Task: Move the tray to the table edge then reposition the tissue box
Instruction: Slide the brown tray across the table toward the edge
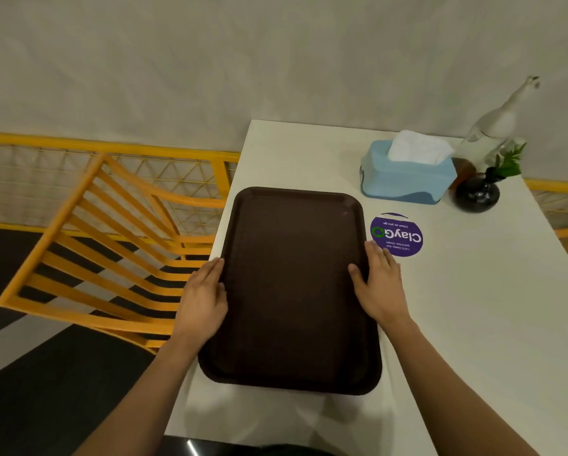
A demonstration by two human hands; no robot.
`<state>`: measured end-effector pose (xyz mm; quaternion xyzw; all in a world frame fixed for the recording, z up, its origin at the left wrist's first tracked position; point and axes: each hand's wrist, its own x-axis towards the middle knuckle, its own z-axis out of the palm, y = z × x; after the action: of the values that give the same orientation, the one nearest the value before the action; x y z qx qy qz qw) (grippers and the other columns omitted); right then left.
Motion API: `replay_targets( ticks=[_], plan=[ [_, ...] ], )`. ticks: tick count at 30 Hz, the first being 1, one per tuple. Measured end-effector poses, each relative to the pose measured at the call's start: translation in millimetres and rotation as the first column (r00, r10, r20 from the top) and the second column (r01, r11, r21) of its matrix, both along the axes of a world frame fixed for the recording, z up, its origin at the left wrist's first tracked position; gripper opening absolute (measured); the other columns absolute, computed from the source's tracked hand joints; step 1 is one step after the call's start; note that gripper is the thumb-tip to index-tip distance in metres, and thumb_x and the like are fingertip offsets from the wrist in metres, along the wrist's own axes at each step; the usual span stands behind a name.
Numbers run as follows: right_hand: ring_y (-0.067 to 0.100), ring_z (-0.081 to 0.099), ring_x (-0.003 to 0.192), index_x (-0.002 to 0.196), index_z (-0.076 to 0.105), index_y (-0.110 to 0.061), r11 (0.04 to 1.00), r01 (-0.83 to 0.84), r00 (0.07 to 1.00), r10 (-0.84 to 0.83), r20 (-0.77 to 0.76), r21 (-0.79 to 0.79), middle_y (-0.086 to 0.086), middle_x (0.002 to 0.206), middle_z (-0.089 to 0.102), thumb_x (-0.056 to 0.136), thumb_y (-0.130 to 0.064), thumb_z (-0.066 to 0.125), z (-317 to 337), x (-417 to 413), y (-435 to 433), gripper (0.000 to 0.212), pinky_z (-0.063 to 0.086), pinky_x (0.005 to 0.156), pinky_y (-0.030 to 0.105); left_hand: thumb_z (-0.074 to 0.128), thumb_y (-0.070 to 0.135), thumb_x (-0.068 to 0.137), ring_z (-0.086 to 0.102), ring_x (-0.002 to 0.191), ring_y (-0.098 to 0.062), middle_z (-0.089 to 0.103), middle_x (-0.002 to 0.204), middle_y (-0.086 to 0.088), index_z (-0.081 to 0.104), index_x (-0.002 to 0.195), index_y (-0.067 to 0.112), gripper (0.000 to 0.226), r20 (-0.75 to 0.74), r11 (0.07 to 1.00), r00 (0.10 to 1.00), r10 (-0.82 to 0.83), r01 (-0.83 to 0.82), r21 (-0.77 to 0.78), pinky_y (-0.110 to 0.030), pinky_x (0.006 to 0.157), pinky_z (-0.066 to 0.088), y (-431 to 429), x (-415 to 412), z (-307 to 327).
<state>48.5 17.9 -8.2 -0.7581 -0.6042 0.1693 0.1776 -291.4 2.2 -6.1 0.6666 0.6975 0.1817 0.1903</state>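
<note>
A dark brown empty tray [289,291] lies on the white table [473,324], its long left side close to the table's left edge. My left hand [205,296] grips the tray's left rim. On the right rim rests my right hand [379,284], thumb over the rim onto the tray's inside. A light blue tissue box [407,177] with white tissue sticking out stands at the back of the table, behind and to the right of the tray, apart from it.
A round purple sticker [397,235] is on the table just right of the tray. A black vase with a green plant [478,192] and a clear bottle [493,130] stand right of the tissue box. An orange slatted chair [105,251] stands left of the table.
</note>
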Motion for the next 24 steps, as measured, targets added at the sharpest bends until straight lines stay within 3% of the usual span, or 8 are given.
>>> replay_targets(
  ticks=[4, 9, 15, 24],
  plan=[
    [0.035, 0.053, 0.123, 0.148, 0.043, -0.015, 0.985, 0.144, 0.986, -0.15, 0.073, 0.092, 0.013, 0.14, 0.055, 0.102, -0.039, 0.05, 4.7, -7.2, -29.2, 0.053, 0.047, 0.098, 0.05, 0.047, 0.028, 0.103, 0.03, 0.149, -0.021, 0.032, 0.163, -0.003, 0.028, 0.159, 0.018, 0.059, 0.005, 1.0, 1.0, -0.019, 0.019, -0.002, -0.037, 0.12, 0.026, 4.5, -6.4, -1.8],
    [0.032, 0.064, 0.11, 0.15, 0.04, -0.018, 0.988, 0.149, 0.987, -0.151, 0.06, 0.043, 0.01, 0.13, 0.064, 0.105, -0.031, 0.041, -1.5, -21.8, -62.1, 0.047, 0.051, 0.093, 0.049, 0.036, 0.039, 0.106, 0.012, 0.155, -0.022, 0.013, 0.17, -0.004, 0.014, 0.162, 0.016, 0.064, -0.019, 0.995, 0.995, -0.101, 0.101, -0.018, -0.039, 0.125, 0.011, 2.1, 2.0, -10.8],
    [0.036, 0.066, 0.098, 0.155, 0.03, -0.016, 0.991, 0.132, 0.979, -0.136, 0.153, 0.034, 0.014, 0.116, 0.068, 0.105, -0.023, 0.04, -2.6, -40.6, -56.8, 0.052, 0.051, 0.087, 0.051, 0.036, 0.032, 0.106, 0.003, 0.157, -0.02, 0.008, 0.17, -0.007, 0.006, 0.162, 0.011, 0.067, -0.09, 0.992, 0.988, -0.126, 0.127, 0.009, -0.039, 0.126, 0.005, 10.5, -13.7, -16.8],
    [0.033, 0.064, 0.106, 0.157, 0.028, -0.018, 0.987, 0.157, 0.97, -0.15, 0.19, -0.024, 0.011, 0.123, 0.067, 0.106, -0.028, 0.036, 0.2, -40.3, -58.6, 0.052, 0.045, 0.095, 0.05, 0.037, 0.03, 0.106, 0.007, 0.157, -0.021, 0.012, 0.17, -0.008, 0.01, 0.162, 0.011, 0.065, -0.075, 0.986, 0.984, -0.163, 0.165, 0.015, -0.039, 0.126, 0.007, 18.2, -13.5, -14.9]
  ],
)
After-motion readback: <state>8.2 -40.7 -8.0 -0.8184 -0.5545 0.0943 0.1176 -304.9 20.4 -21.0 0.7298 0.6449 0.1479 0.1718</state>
